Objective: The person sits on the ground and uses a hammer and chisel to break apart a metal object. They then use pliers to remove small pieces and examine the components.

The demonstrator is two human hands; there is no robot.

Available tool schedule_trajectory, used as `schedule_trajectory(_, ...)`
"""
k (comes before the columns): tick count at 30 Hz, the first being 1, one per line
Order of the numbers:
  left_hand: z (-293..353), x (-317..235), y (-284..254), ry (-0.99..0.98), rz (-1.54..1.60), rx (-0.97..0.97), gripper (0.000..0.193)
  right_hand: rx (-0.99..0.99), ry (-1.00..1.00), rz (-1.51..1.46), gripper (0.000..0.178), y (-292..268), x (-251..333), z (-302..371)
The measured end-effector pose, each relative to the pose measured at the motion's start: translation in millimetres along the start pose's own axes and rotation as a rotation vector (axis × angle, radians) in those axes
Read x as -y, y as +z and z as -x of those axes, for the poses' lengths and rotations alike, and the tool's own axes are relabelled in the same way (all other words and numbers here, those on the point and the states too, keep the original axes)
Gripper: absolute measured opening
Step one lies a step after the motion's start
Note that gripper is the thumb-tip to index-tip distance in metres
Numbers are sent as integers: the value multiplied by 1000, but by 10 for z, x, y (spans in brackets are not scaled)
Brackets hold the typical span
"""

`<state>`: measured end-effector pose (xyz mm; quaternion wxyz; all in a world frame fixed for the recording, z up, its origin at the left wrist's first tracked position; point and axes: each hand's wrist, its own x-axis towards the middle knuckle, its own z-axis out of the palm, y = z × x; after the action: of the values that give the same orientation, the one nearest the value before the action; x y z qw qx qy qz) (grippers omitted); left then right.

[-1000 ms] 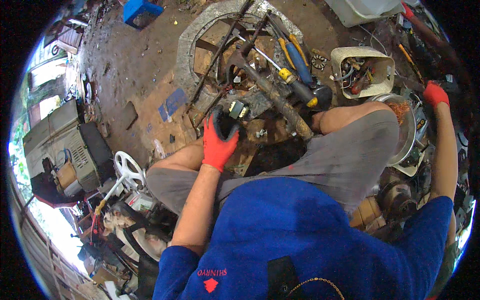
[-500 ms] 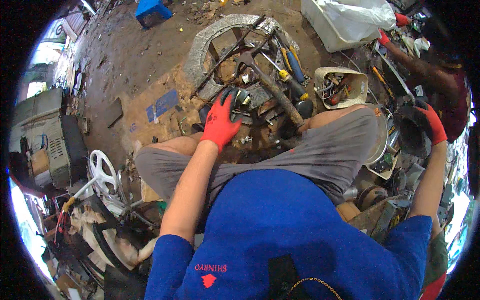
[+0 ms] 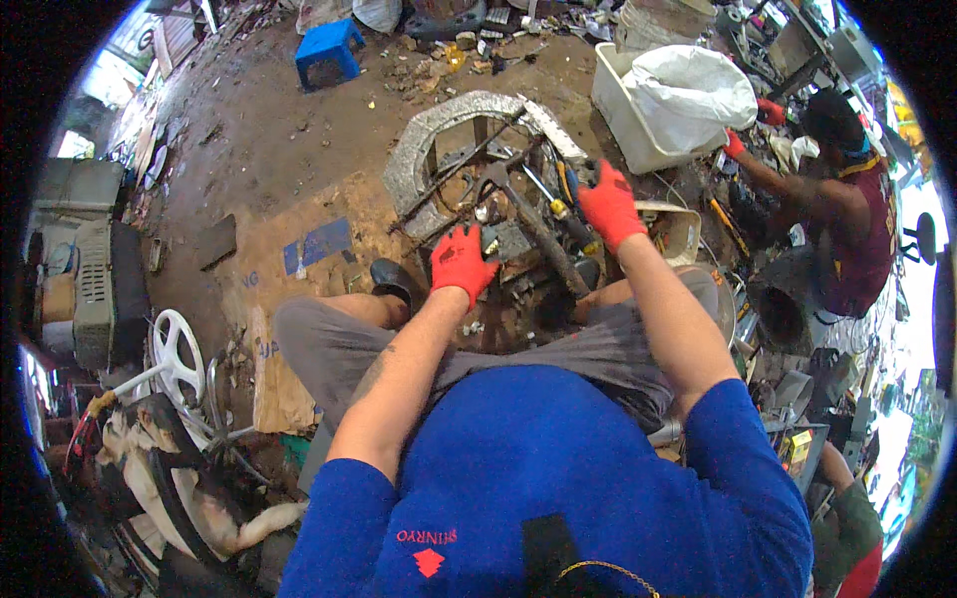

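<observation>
The person sits on the dirt floor with knees drawn up, both hands in red work gloves, reaching into a pile of scrap metal parts (image 3: 503, 234) directly in front of the knees. The left hand (image 3: 461, 261) lies knuckles-up on the near edge of that pile, fingers curled downward – whether it clasps a part underneath cannot be told. The right hand (image 3: 610, 204) is raised just beside a long rusty metal pipe (image 3: 538, 234) that slants across the pile; its fingers are bent, but no object is visible inside them, so the grip cannot be judged. Behind the pile stands a grey arched frame of stone-like blocks (image 3: 439, 135), touching the scrap. A screwdriver with a blue and yellow handle (image 3: 555, 194) lies among the parts near the right hand. Farther back sit a white rectangular plastic tub (image 3: 623, 120) holding a white sack, and a small blue plastic stool (image 3: 331, 45). At the right edge, another person (image 3: 837, 209) – also in red gloves – works separately.
</observation>
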<state>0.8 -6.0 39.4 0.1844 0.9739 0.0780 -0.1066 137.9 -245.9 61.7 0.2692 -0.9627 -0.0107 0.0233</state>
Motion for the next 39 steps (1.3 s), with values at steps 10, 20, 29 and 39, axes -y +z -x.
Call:
schedule_trajectory(10,430,350,-116,-8,942,-120,71,3,-65,368,64,302,165,3)
schedule_trajectory(20,329,409,100,-44,471,-210,73,211,-213,499,79,618,414,955)
schedule_trajectory(29,214,484,376,-151,473,-158,82,182,-210,113,84,573,349,944)
schedule_trajectory(39,252,589,73,130,1391,-268,58,497,-118,-892,74,-919,1080,1492)
